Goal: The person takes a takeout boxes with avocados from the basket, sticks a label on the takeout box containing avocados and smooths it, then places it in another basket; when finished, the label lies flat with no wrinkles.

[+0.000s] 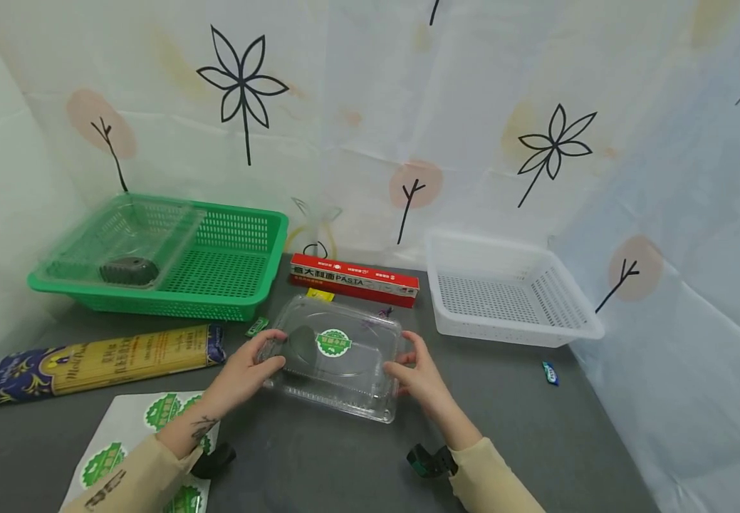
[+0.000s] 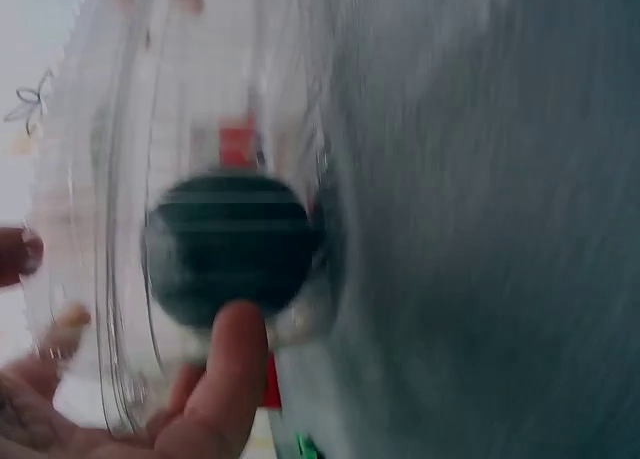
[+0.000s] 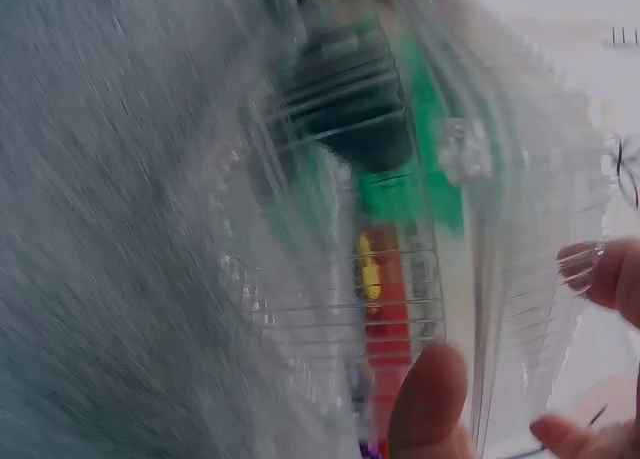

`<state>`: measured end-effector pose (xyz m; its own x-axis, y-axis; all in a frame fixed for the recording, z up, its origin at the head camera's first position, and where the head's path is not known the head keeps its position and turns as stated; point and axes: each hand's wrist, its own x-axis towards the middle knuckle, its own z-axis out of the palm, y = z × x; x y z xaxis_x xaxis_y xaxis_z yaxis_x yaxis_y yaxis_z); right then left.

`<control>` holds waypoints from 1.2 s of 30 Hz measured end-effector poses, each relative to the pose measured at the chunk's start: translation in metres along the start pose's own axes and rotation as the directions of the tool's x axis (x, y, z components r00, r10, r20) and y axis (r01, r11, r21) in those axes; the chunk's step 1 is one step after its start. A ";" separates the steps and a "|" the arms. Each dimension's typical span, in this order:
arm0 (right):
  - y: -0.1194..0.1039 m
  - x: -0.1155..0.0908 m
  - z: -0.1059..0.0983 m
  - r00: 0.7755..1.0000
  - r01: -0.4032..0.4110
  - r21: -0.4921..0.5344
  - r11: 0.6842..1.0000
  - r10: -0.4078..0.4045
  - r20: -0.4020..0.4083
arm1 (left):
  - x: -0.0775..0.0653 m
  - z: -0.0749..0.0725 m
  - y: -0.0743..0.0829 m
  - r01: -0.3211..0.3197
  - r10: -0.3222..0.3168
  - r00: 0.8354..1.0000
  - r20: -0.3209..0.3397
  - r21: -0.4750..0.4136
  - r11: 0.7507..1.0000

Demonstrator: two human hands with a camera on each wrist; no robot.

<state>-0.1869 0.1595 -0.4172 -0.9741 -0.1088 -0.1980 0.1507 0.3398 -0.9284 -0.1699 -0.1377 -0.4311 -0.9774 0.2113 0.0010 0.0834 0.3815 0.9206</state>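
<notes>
Apparently the clear plastic box (image 1: 344,402) is packed and labelled — its lid (image 1: 370,349) looks closed over a dark, rounded lump (image 1: 301,346), with a scallop-edged green sticker (image 1: 334,343) on top. Left hand (image 1: 241,374) and right hand (image 1: 422,376), apart, grip its opposite ends between them; setting it down seems left. Its plastic is glossy, ribbed. Beyond the left hand, a similar box (image 1: 161,222) sits in the lattice-walled green basket (image 1: 235,265) — whether stickered, I cannot tell.
</notes>
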 end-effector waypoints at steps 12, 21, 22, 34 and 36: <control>-0.002 -0.033 -0.008 0.980 0.154 -0.277 0.948 -0.182 -0.076 | 0.031 -0.037 -0.017 -0.122 0.118 0.973 0.196 0.007 0.992; -0.011 0.007 -0.033 0.842 0.520 -0.123 0.845 -0.484 0.239 | 0.003 -0.051 -0.024 -0.021 0.020 0.988 -0.153 -0.001 1.000; -0.013 0.009 -0.034 0.833 0.526 -0.120 0.842 -0.481 0.275 | 0.002 -0.053 -0.025 -0.014 0.006 0.979 -0.202 -0.036 0.999; -0.018 0.029 -0.027 0.816 0.437 -0.112 0.893 -0.340 0.468 | 0.025 -0.068 -0.024 -0.183 -0.142 0.838 -0.528 -0.515 0.837; -0.019 0.032 -0.026 0.800 0.439 -0.101 0.893 -0.337 0.496 | 0.028 -0.069 -0.023 -0.162 -0.163 0.832 -0.530 -0.513 0.843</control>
<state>-0.2257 0.1736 -0.3981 -0.7468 -0.6651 -0.0016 -0.3101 0.3504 -0.8838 -0.2126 -0.2028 -0.4255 -0.9299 -0.3633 0.0582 0.1291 -0.1742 0.9762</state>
